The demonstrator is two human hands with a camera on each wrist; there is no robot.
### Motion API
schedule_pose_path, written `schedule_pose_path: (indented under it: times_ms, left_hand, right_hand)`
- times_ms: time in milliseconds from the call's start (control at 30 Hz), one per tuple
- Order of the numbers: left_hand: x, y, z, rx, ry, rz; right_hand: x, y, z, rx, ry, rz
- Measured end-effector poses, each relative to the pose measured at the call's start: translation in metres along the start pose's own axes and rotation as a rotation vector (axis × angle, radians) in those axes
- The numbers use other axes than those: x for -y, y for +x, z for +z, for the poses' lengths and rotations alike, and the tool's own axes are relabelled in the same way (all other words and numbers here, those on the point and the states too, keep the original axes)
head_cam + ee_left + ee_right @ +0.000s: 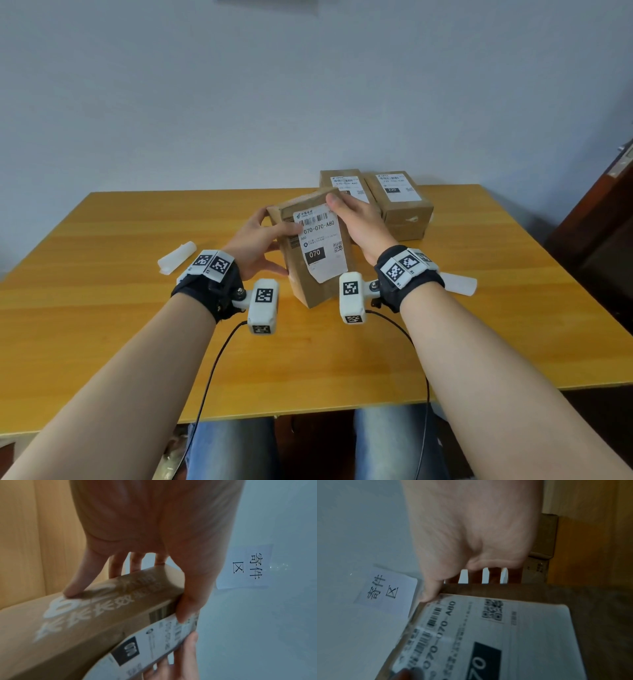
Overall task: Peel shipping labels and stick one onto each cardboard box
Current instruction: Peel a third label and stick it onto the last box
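A brown cardboard box (317, 284) stands tilted on the yellow table, held between both hands. A white shipping label (320, 240) marked 070-070-A80 lies on its upper face, its lower edge curling off the box. My left hand (260, 240) grips the box's left side, thumb on the label's left edge (184, 616). My right hand (356, 222) holds the far right corner, thumb at the label's top corner (429, 595). In the right wrist view the label (513, 635) fills the lower half.
Two more labelled boxes stand behind, one (346, 183) in the middle and one (400, 202) to its right. Peeled backing strips lie at the left (176, 257) and right (457, 282). A paper sign (247, 566) hangs on the wall. The table's front edge (308, 411) is near my knees.
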State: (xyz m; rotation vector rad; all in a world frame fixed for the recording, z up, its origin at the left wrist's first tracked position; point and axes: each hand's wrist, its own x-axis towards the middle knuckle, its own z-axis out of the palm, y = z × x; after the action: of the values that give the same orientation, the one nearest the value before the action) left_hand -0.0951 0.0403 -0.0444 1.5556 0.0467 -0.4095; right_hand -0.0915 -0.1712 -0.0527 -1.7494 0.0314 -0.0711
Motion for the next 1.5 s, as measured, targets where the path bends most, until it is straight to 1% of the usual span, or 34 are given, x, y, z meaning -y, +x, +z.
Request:
schedule_pose_path:
  times_ms: [100, 200, 267, 367, 433, 533, 600, 667, 733, 900, 1133, 1233, 1300, 1367, 1433, 1500]
  left_hand:
    - [0.001, 0.001, 0.003, -0.058, 0.012, 0.006]
    - [0.000, 0.000, 0.007, -0.100, -0.053, -0.013]
    - [0.001, 0.001, 0.008, -0.125, -0.068, -0.006]
    - [0.000, 0.000, 0.014, -0.124, 0.049, 0.014]
    - [0.000, 0.001, 0.018, -0.120, 0.100, 0.049]
    - [-0.001, 0.002, 0.024, -0.131, 0.105, 0.085]
    - [-0.001, 0.003, 0.026, -0.148, 0.104, 0.119]
    - [0.002, 0.005, 0.028, -0.161, 0.071, 0.127]
    - [0.002, 0.004, 0.030, -0.163, 0.041, 0.127]
    - [0.003, 0.004, 0.029, -0.170, -0.027, 0.130]
    - [0.004, 0.004, 0.019, -0.173, -0.134, 0.147]
    - [0.002, 0.008, 0.013, -0.207, -0.158, 0.163]
    - [0.002, 0.009, 0.009, -0.225, -0.163, 0.160]
    - [0.004, 0.010, 0.007, -0.227, -0.166, 0.149]
    - [0.006, 0.011, 0.007, -0.217, -0.181, 0.130]
    - [0.005, 0.011, 0.008, -0.197, -0.190, 0.103]
  right_hand:
    - [0.002, 0.000, 0.001, -0.043, -0.096, -0.042]
    - [0.008, 0.003, 0.004, -0.097, -0.164, -0.072]
    - [0.012, 0.008, 0.006, -0.171, -0.187, -0.053]
    - [0.016, 0.012, 0.013, -0.280, -0.248, 0.010]
    - [0.015, 0.011, 0.017, -0.351, -0.323, 0.042]
    - [0.012, 0.009, 0.024, -0.482, -0.470, 0.059]
    - [0.007, 0.011, 0.027, -0.564, -0.569, 0.022]
    - [0.004, 0.010, 0.029, -0.630, -0.621, -0.034]
    - [0.005, 0.008, 0.029, -0.666, -0.662, -0.078]
    - [0.002, 0.005, 0.027, -0.645, -0.724, -0.137]
    - [-0.012, 0.003, 0.024, -0.590, -0.793, -0.133]
    - [-0.021, 0.000, 0.022, -0.577, -0.847, -0.142]
    - [-0.026, -0.002, 0.019, -0.563, -0.872, -0.111]
    - [-0.031, 0.001, 0.015, -0.542, -0.787, -0.053]
    - [-0.028, 0.005, 0.010, -0.477, -0.529, 0.094]
    - [-0.019, 0.008, 0.006, -0.379, -0.224, 0.292]
